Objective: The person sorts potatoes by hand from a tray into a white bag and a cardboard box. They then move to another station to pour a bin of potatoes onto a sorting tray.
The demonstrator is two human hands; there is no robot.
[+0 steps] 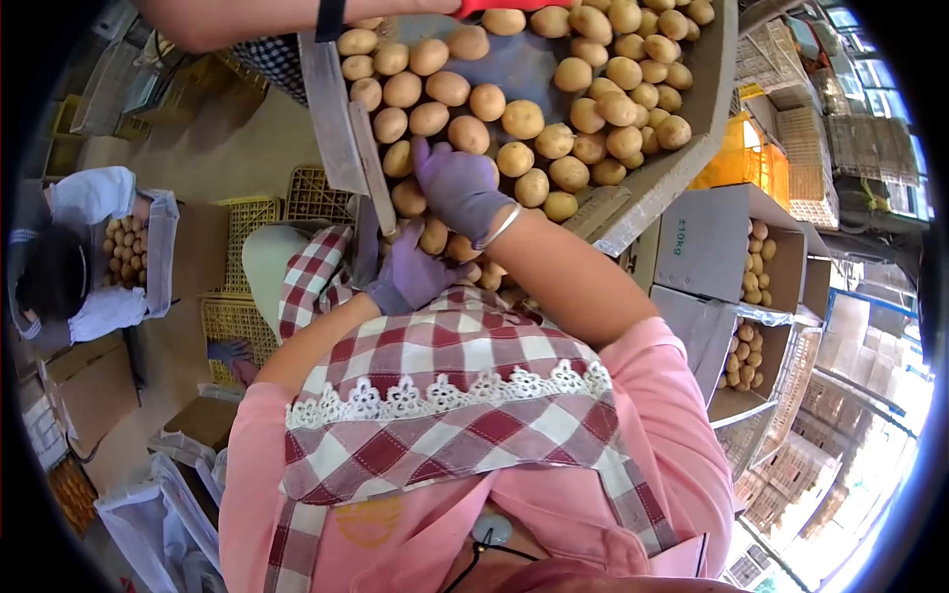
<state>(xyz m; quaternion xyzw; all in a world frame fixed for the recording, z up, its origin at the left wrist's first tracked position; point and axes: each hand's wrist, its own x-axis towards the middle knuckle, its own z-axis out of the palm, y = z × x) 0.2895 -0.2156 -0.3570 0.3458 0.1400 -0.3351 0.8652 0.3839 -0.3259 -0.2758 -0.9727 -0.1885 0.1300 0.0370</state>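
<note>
Many potatoes (pixel 448 89) lie in a wooden-sided tray (pixel 672 188) with a dark metal bottom. In a purple glove, my right hand (pixel 460 188) rests palm down among potatoes near the tray's lower left, fingers apart; a bangle circles that wrist. Below and left of it is my left hand (pixel 410 269), also gloved, with fingers spread beside potatoes at the tray's lower outlet. No potato is clearly seen inside either hand, and some fingertips are hidden. More potatoes (pixel 489 277) show between my hands and the checked apron (pixel 445 346).
Across the tray, another person's forearm (pixel 237 20) reaches in beside a red object (pixel 509 4). At left a co-worker (pixel 59 267) bends over a box of potatoes (pixel 126 252). Yellow crates (pixel 247 247) stand nearby. Cartons (pixel 697 237) of potatoes line the right.
</note>
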